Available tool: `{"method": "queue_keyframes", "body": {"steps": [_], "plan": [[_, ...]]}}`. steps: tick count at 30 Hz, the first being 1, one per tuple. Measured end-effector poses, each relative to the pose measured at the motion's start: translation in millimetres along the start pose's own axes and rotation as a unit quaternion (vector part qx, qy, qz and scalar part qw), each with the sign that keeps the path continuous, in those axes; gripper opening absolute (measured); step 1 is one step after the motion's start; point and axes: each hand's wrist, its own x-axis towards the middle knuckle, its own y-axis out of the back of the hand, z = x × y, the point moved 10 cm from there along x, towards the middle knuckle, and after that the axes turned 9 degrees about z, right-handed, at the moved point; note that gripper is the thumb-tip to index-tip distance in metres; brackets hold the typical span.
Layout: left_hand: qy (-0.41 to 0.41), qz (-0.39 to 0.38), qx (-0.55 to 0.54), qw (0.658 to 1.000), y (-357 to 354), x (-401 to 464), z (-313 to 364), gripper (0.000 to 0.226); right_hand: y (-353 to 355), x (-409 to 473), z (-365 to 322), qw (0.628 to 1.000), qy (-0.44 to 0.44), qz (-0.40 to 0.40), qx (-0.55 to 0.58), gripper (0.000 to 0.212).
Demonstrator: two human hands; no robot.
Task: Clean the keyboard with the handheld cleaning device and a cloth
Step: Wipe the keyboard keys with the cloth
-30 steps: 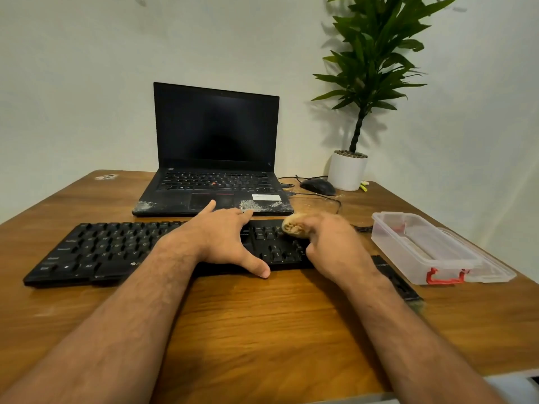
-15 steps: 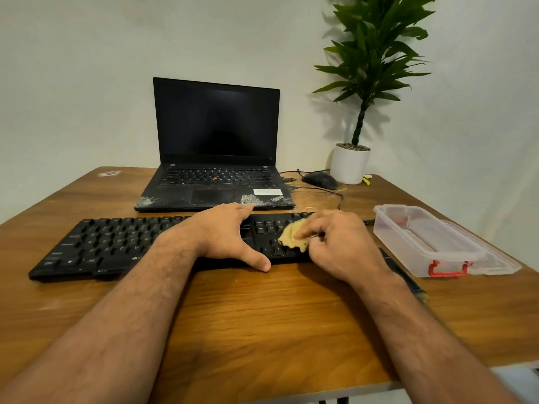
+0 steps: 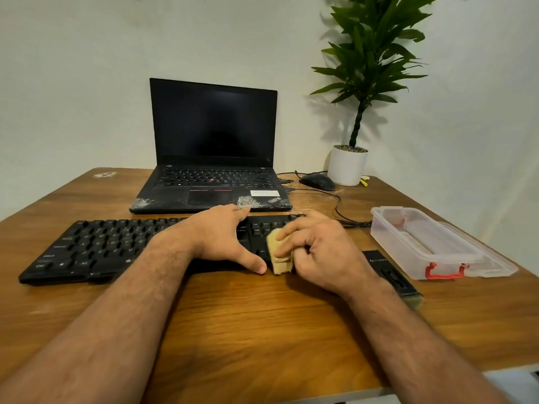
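A long black keyboard (image 3: 99, 246) lies across the wooden table (image 3: 248, 325). My left hand (image 3: 221, 234) rests flat on its right half, fingers straight, thumb at the front edge. My right hand (image 3: 320, 249) grips a folded yellow cloth (image 3: 278, 255) and holds it against the keyboard's front right part, beside my left thumb. The right end of the keyboard is hidden under my right hand. A black handheld cleaning device (image 3: 392, 272) with a pale brush tip lies on the table to the right of my right wrist.
An open black laptop (image 3: 213, 158) stands behind the keyboard. A black mouse (image 3: 318, 181) with its cable and a white potted plant (image 3: 348, 164) sit at the back right. A clear plastic box (image 3: 420, 243) with red clips stands at the right edge.
My right hand has drawn the cloth from the keyboard's back edge toward its front edge. My left hand has stayed on the keys.
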Motion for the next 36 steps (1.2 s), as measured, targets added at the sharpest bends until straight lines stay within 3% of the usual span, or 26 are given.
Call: {"method": "queue_keyframes", "body": {"steps": [3,5,8,10,13,15,17,19,23,25,28,31,33,36], "plan": [[-0.001,0.002,-0.004,1.000,0,-1,-1,0.155,20,1,31,0.990,-0.105,0.058,-0.073,0.025],[-0.003,0.001,-0.003,1.000,1,-2,0,0.154,22,1,28,0.992,-0.081,0.055,-0.085,0.025],[-0.003,-0.001,0.007,1.000,1,-2,1,0.146,7,-2,1,1.000,0.010,0.017,-0.002,0.034],[-0.002,-0.003,0.010,1.000,2,-2,2,0.144,1,1,6,1.000,-0.011,0.006,-0.008,0.033],[0.001,-0.005,0.001,1.000,2,-3,2,0.144,15,3,30,0.990,-0.096,0.052,-0.091,0.025],[0.001,-0.006,-0.001,1.000,2,-3,2,0.150,17,4,19,0.994,-0.053,0.062,-0.066,0.030],[-0.004,-0.004,0.002,1.000,2,-2,2,0.156,0,3,-3,1.000,0.004,0.012,0.001,0.043],[-0.008,-0.004,0.004,1.000,2,-2,3,0.157,-18,5,-8,0.999,0.011,-0.042,-0.019,0.056],[0.001,-0.008,-0.005,1.000,1,-3,2,0.158,-7,16,28,0.985,-0.111,-0.010,-0.129,0.058],[0.001,-0.009,-0.004,1.000,1,-2,1,0.158,-7,18,23,0.988,-0.088,-0.008,-0.127,0.057],[-0.004,-0.002,0.003,1.000,2,-1,2,0.155,-29,15,-8,0.995,0.004,-0.078,-0.068,0.059],[-0.006,0.001,0.006,1.000,3,-1,3,0.147,-29,24,0,0.995,-0.024,-0.063,-0.075,0.057],[-0.004,-0.001,0.003,1.000,3,-2,4,0.147,-17,29,8,0.991,-0.040,-0.031,-0.123,0.046],[-0.003,-0.001,0.003,1.000,3,-2,4,0.148,-16,28,3,0.991,-0.005,-0.037,-0.131,0.043]]}}
